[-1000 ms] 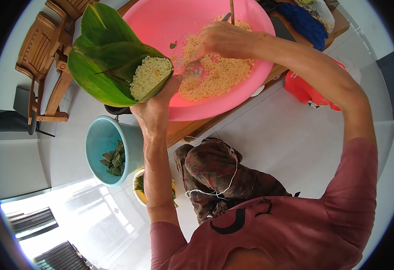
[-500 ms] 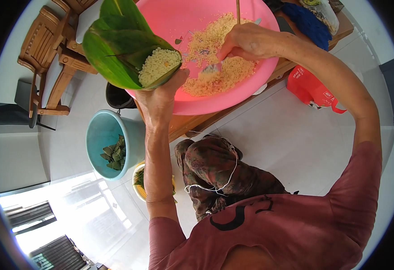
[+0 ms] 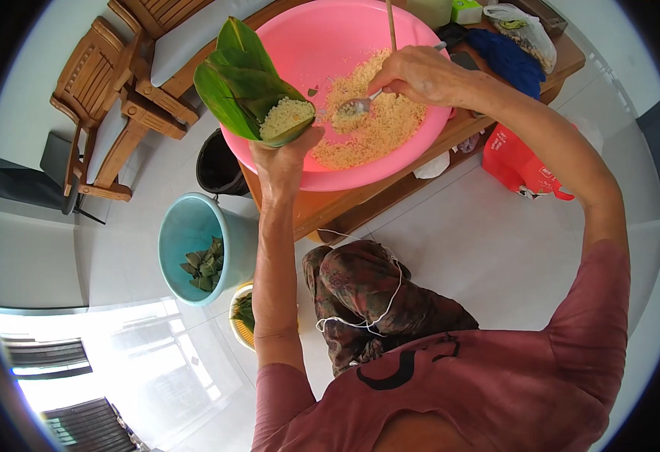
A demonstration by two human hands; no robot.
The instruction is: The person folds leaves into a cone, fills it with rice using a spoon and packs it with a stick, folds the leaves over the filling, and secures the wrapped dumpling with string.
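Note:
My left hand [image 3: 288, 154] is closed around the base of a cone of folded green leaves [image 3: 233, 79]. Pale rice [image 3: 287, 117] fills the cone's mouth, and the leaf tips stick up behind it. Over the pink basin [image 3: 285, 41], my right hand [image 3: 424, 74] grips a metal spoon [image 3: 354, 107], whose bowl carries some rice and points toward the cone. A thin wooden stick [image 3: 391, 26] rises beside the right fingers; whether they hold it I cannot tell. Loose yellowish rice [image 3: 394, 124] is spread over the basin's floor, with small leaf bits on the pink surface.
The basin stands on a wooden table [image 3: 450, 139]. At the left are a teal bucket [image 3: 170, 241] with leaf-wrapped parcels [image 3: 205, 264], a black bucket [image 3: 221, 162] and a yellow-and-white basket [image 3: 241, 324] of leaves. A red bag [image 3: 518, 162] lies on the floor at the right. White string [image 3: 360, 324] crosses my legs.
The spoon has come up from the rice with grains in its bowl, closer to the cone. The leaf cone appears farther right and lower in view. My view has shifted slightly.

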